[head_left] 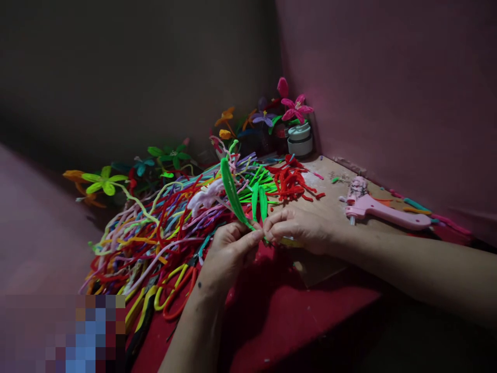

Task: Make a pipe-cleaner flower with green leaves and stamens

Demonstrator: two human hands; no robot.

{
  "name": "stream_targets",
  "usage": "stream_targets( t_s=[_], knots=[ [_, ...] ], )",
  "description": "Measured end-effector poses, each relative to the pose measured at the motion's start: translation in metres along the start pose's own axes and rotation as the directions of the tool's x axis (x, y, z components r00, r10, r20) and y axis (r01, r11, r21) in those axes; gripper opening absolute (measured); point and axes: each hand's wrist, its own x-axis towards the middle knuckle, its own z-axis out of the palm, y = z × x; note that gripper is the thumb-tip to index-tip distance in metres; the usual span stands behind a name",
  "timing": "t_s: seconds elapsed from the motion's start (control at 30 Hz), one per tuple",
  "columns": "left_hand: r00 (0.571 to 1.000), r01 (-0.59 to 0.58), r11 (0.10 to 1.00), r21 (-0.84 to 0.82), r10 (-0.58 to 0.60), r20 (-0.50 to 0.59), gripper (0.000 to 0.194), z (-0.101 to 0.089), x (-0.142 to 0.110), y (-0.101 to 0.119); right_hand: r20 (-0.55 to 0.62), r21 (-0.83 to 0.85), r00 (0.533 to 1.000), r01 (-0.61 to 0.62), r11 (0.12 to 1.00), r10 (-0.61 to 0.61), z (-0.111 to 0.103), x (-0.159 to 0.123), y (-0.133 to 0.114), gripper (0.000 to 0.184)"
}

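Bare forearms (194, 331) came in from the near side, and the two hands met over the near part of the work surface. The left hand (229, 254) had its thumb and fingers closed on the foot of a long green leaf (232, 194), which rose tilted to the left. Beside it, the right hand (293, 228) pinched at the same foot, its fingertips close to the left thumb; exactly which strand lay between them was hidden. Two shorter green leaves (259, 202) stood just right of the long one, their lower ends running down to the hands.

Left of the hands sprawled a tangled pile of fuzzy stems (143, 228) in many colours, with a pale lilac piece (207, 197) on it. Yellow-and-black handles (145, 311) and red-and-yellow handles (190, 285) lay at its near edge, over red cloth (272, 300). Beyond the hands were short red pieces (289, 178); to the right, a pink glue gun (373, 207) rested on a brown board (324, 173). At the far corner stood a lidded jar (300, 141), near a pink flower (297, 110) and a purple flower (264, 118). Far left, a yellow-green flower (104, 181) leaned out.
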Motion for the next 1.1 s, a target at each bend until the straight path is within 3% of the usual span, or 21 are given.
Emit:
stream_targets(
  t_s=[0.3,0.47,0.63,0.83,0.93,1.1],
  knots=[
    [0.998,-0.007,0.985,-0.171,-0.003,-0.059,0.021,0.012,0.007,-0.006,-0.111,-0.122,0.988,0.096,0.988,-0.110,0.003,-0.005,-0.004,0.008],
    [0.989,0.044,0.998,-0.053,-0.051,-0.137,0.028,0.011,0.008,-0.009,-0.134,-0.309,0.976,0.125,0.943,-0.173,0.005,-0.003,0.002,0.012],
    [0.994,0.039,0.996,0.079,-0.031,-0.102,0.033,0.002,0.005,-0.004,-0.002,-0.361,0.983,0.169,0.917,-0.182,0.000,-0.005,-0.003,0.016],
    [0.998,0.057,0.996,0.069,-0.057,-0.009,0.031,-0.005,0.002,0.001,0.166,-0.492,0.977,0.200,0.847,-0.134,-0.007,-0.010,-0.013,0.020],
    [0.997,0.075,0.997,0.034,-0.076,0.015,0.029,-0.006,0.001,0.002,0.201,-0.455,0.969,0.220,0.863,-0.141,-0.007,-0.009,-0.014,0.018],
    [0.993,0.112,0.994,-0.003,-0.112,0.047,0.030,-0.006,-0.001,0.004,0.174,-0.272,0.984,0.088,0.958,-0.041,-0.004,-0.008,-0.010,0.015]
  ],
)
